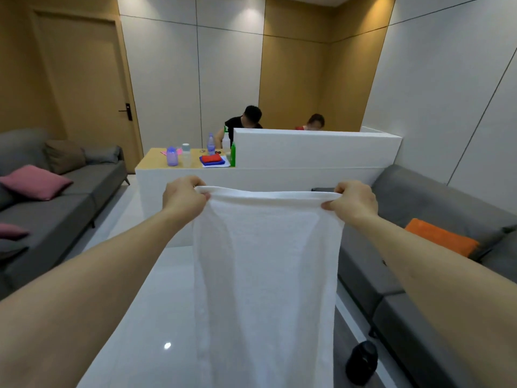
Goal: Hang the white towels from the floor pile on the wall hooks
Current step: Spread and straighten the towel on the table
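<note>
A white towel (265,275) hangs straight down in front of me, stretched flat by its top edge. My left hand (183,196) pinches the top left corner and my right hand (354,201) pinches the top right corner, both arms held out at about chest height. The towel's lower end runs out of the bottom of the view. No wall hooks and no floor pile are in view.
A white counter (307,175) with bottles and folded red and blue cloths stands ahead; two people sit behind it. Grey sofas (56,208) line both sides, with pink cushions left and an orange cushion (440,240) right. A black cylinder (362,362) stands on the floor at lower right.
</note>
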Tool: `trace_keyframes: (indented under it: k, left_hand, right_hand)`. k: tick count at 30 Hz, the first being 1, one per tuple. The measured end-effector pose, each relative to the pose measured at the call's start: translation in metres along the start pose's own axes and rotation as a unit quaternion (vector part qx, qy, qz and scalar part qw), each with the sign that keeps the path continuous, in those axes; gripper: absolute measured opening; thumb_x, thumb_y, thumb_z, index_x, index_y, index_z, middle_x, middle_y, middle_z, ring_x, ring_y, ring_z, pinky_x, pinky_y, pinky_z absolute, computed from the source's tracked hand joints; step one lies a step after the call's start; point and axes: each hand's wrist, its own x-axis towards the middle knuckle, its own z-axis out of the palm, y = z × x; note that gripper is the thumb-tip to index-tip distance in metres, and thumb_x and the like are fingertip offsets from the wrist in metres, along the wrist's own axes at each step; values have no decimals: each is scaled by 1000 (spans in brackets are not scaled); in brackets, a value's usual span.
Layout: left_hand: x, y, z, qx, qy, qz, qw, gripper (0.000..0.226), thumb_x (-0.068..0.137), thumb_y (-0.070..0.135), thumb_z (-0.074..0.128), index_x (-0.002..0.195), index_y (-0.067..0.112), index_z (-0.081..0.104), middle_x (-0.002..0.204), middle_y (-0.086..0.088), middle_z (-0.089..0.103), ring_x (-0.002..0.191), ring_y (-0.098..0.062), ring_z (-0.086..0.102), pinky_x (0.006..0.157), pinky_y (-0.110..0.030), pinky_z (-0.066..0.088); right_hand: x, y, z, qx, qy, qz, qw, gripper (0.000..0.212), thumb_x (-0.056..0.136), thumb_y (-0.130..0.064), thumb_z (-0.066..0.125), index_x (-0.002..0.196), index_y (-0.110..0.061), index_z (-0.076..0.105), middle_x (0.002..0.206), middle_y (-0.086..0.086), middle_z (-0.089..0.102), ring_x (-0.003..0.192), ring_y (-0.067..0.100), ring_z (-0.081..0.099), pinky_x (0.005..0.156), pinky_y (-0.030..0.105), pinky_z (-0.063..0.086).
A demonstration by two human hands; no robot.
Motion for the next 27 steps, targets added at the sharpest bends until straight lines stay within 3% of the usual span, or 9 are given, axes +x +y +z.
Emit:
trace_keyframes:
  k: [5, 10, 14, 21, 25, 27]
  left_hand:
    - [55, 1, 20, 22, 28, 5, 999, 4, 80, 26, 68, 79, 29, 66, 89, -2, 67, 86, -24, 58, 70, -27, 40]
    - [73, 18, 31, 9, 78, 26, 997, 3, 83, 26, 70, 83, 26, 67, 86, 1, 60, 83, -23, 54, 68, -29, 38]
    - [58, 35, 35, 3, 100, 29, 995, 4, 83, 22, 71, 84, 25, 70, 86, 3, 59, 81, -19, 53, 65, -29, 37]
    - [-60, 44, 62, 33, 81, -25, 996, 19, 82, 15, 69, 70, 28, 63, 72, 10, 60, 76, -15, 55, 61, -26, 38]
    - [-163, 33, 91, 71, 57, -69, 993, 15, 81, 17, 68, 72, 28, 64, 76, 4, 65, 76, -19, 58, 64, -26, 38]
    - [-211, 24, 108, 84, 30, -93, 992, 17, 81, 16, 68, 70, 29, 64, 74, 6, 64, 73, -16, 57, 63, -24, 38]
  right_hand:
    - [65, -11, 17, 25, 4, -18, 1000, 8, 85, -22, 72, 80, -17, 68, 86, 4, 66, 83, 24, 62, 77, 40, 57]
    - [91, -2, 13, 59, 87, -55, 993, 7, 87, -15, 67, 88, -13, 73, 90, 5, 69, 89, 24, 61, 81, 34, 50]
    - [84, 21, 5, 105, 93, -77, 987, 9, 87, -11, 65, 82, -17, 70, 84, 3, 68, 83, 21, 60, 73, 27, 41]
    - [2, 114, 11, 144, 61, -92, 983, 9, 79, -8, 66, 80, -13, 74, 78, 5, 72, 77, 22, 63, 64, 22, 33]
    - [-65, 186, 24, 164, -30, -83, 983, 12, 81, -6, 66, 79, -14, 74, 74, 4, 71, 71, 19, 62, 55, 13, 35]
    - [-98, 222, 33, 146, -72, -73, 984, 11, 81, -5, 66, 83, -12, 75, 79, 7, 72, 77, 24, 64, 64, 23, 41]
